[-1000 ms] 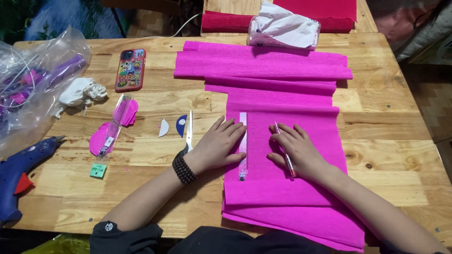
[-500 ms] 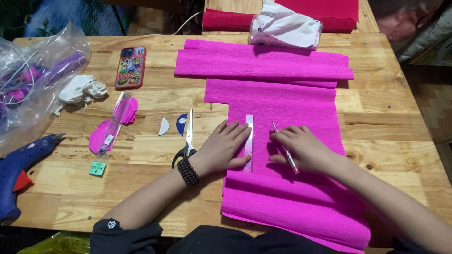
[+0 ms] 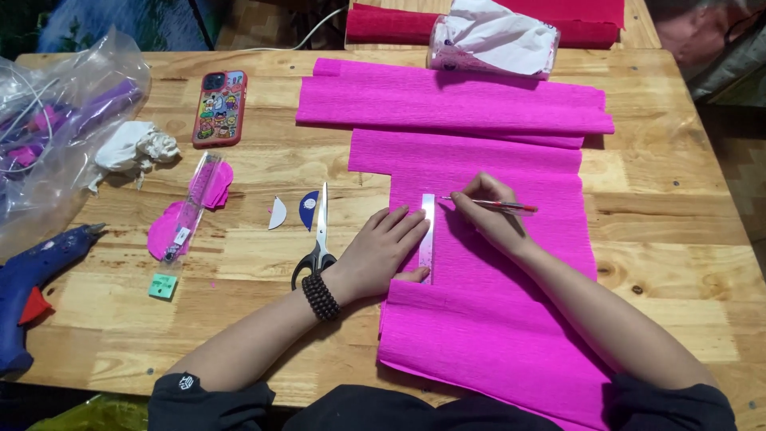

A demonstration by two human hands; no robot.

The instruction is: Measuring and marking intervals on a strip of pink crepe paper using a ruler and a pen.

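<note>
Pink crepe paper [image 3: 495,319] lies spread over the middle of the wooden surface [image 3: 255,319], and a small clear ruler [image 3: 428,238] sits flat on it. Left hand [image 3: 381,254], fingers spread, presses that ruler down. Right hand [image 3: 488,209] has its grip pinched on a red pen [image 3: 496,205], tip at the ruler's top end. Scissors [image 3: 317,239] rest just left of the wrist; a phone [image 3: 219,108] lies further back.

The ruler [image 3: 428,237] lies on the crepe paper sheet [image 3: 495,319]. Left of the ruler, on the table [image 3: 678,239], lie the scissors [image 3: 317,239], farther left the glue gun [image 3: 36,279]. Behind the ruler sits a folded crepe paper bundle [image 3: 447,100], with the phone [image 3: 219,108] to the ruler's far left rear.
</note>
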